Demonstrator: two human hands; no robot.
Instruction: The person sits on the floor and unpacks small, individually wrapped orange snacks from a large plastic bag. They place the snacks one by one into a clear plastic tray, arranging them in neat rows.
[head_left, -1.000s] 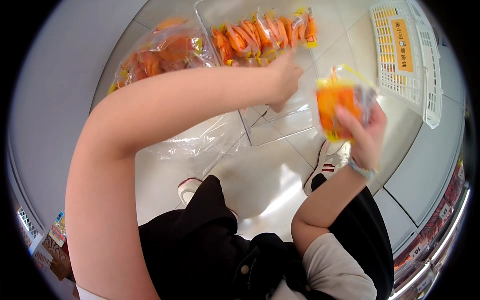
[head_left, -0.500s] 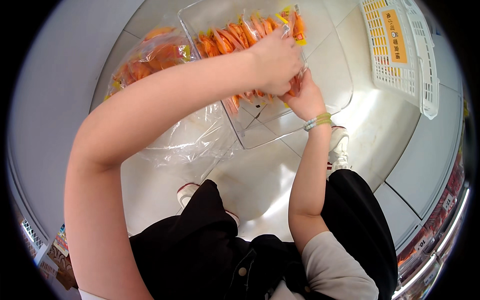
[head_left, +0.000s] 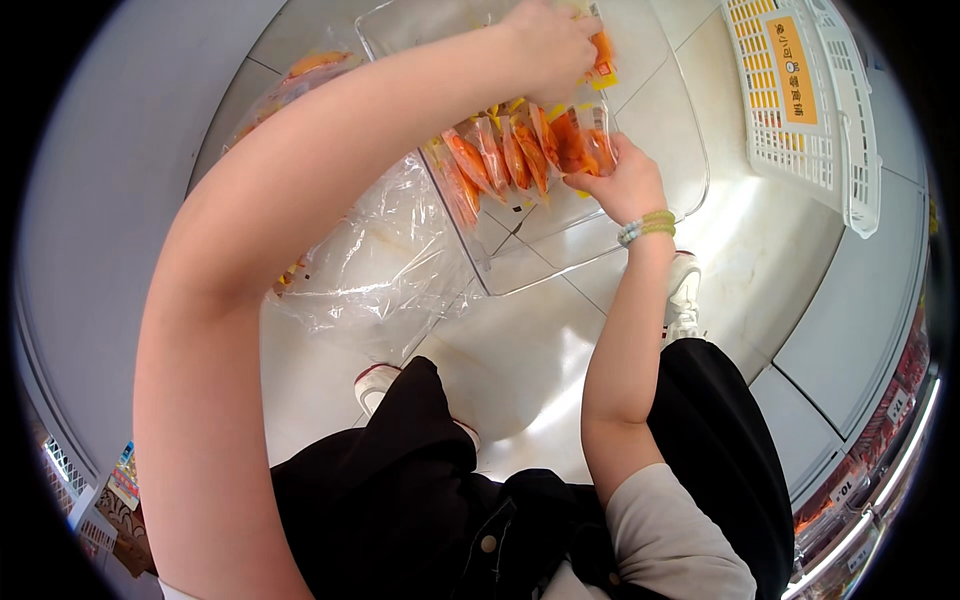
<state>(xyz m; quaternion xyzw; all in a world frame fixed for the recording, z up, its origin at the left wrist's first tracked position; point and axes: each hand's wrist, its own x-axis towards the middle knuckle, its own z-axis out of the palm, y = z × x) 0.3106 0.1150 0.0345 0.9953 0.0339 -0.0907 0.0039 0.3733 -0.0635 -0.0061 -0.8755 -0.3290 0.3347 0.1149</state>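
Observation:
Small clear packets of orange food (head_left: 515,155) stand in a row inside a clear plastic bin (head_left: 555,272) on the floor. My right hand (head_left: 630,182), with beaded bracelets at the wrist, is closed on the packet at the row's right end, thumb on the near side. My left hand (head_left: 555,45) reaches across to the bin's far part, its fingers curled against another orange packet (head_left: 603,58) with yellow edges. My left forearm hides much of the bin's left side and most of a bag of more packets (head_left: 318,64).
Crumpled clear plastic wrap (head_left: 385,265) lies left of the bin. A white slotted basket (head_left: 790,150) with an orange label stands at the right. My shoes (head_left: 683,290) are on the tiled floor, close to the bin. Shelves of goods (head_left: 860,490) line the lower right.
My left hand has moved away from my right hand toward the bin's far side, uncovering the nearer row of packets. My right hand has shifted slightly right and stays at the row's end.

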